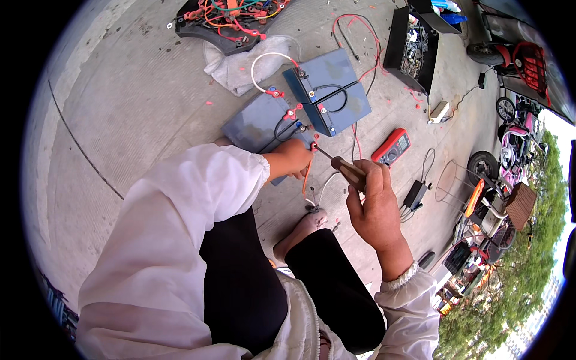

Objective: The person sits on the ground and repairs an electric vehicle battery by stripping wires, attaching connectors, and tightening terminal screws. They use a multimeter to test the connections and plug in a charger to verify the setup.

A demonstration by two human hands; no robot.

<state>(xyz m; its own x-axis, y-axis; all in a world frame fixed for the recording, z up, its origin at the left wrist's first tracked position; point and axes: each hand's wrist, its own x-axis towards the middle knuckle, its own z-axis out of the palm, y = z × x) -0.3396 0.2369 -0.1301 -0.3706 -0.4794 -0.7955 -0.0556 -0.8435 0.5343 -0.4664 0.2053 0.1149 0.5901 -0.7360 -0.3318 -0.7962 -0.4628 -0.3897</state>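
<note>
My right hand (377, 210) is closed round the handle of a screwdriver (349, 172). Its shaft slants up and left to a red-capped terminal (314, 146) at the corner of a grey-blue battery (246, 123). Against that battery's near side, my left hand (291, 157) is closed on an orange wire (306, 183), its fingertips partly hidden. Beyond it are more grey-blue batteries (354, 111), (330, 66), side by side. A white cable (255, 69) and short black cables link several terminals.
A red multimeter (391, 147) lies right of the batteries, near a black power adapter (414, 195). Farther off are a black box of small hardware (414, 45), a tray of coloured wires (228, 36) and a grey cloth (252, 60). Bikes (513, 138) stand at the far right.
</note>
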